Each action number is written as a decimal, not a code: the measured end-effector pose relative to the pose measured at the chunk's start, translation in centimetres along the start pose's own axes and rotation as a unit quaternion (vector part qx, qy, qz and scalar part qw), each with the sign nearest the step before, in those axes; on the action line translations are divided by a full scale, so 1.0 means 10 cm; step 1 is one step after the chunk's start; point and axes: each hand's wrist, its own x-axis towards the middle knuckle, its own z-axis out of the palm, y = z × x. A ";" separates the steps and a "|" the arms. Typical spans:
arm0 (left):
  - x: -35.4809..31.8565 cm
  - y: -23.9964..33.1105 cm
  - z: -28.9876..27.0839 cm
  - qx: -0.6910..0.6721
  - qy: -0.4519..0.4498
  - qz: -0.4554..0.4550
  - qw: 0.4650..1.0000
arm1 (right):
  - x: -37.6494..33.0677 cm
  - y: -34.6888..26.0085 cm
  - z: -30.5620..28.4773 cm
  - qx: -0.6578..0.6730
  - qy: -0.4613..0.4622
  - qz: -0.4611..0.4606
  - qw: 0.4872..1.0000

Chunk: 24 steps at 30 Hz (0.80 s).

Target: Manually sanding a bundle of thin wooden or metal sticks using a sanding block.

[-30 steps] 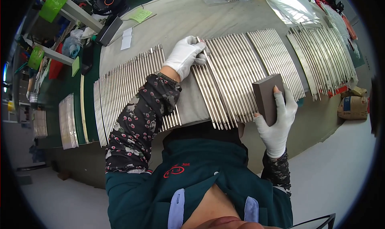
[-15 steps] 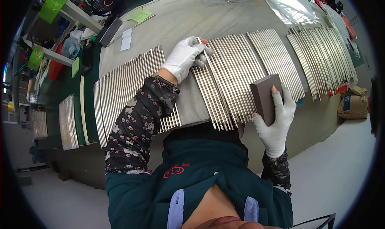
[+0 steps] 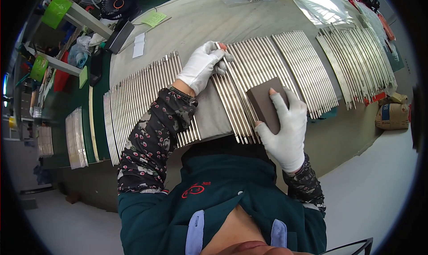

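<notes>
My left hand [image 3: 204,66], in a white glove with bared fingertips, pinches the upper end of a slim metal rod [image 3: 236,89]. This rod lies among several others at the left edge of the middle group of rods [image 3: 257,61]. My right hand [image 3: 287,129], gloved the same way, grips a grey-brown rectangular block [image 3: 264,104], with thumb and fingertips on its top and side. The block rests over the lower part of the middle group and hides some rods there. Left of my left hand, partly under my forearm, lies another row of rods [image 3: 138,96].
Further right are two more rod groups, one neat [image 3: 305,67] and one uneven [image 3: 354,63]. Clear plastic sheeting [image 3: 316,7] lies at the back right. A black fan [image 3: 118,3], a dark box [image 3: 119,37] and green notes [image 3: 154,18] sit at the back left.
My right hand has moved left with the block, from the right side of the middle group onto its lower middle. My left hand has shifted only slightly left, still pinching the rod end.
</notes>
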 end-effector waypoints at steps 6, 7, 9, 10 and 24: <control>-0.02 -0.04 -0.03 -0.019 -0.017 0.012 1.000 | 0.20 -0.16 0.14 -0.087 -0.011 -0.043 0.995; -0.02 -0.04 -0.03 -0.029 -0.021 0.016 0.999 | 0.24 -0.03 0.12 -0.124 -0.003 -0.013 0.992; -0.04 -0.01 0.03 -0.013 -0.013 0.013 1.000 | 0.27 0.00 0.09 -0.144 0.020 -0.001 0.989; -0.04 -0.01 0.04 0.003 -0.006 0.010 1.000 | 0.21 -0.11 0.07 -0.112 0.013 -0.040 0.993; -0.03 -0.01 0.03 -0.003 -0.007 0.029 1.000 | 0.33 -0.06 0.07 -0.158 0.011 0.006 0.987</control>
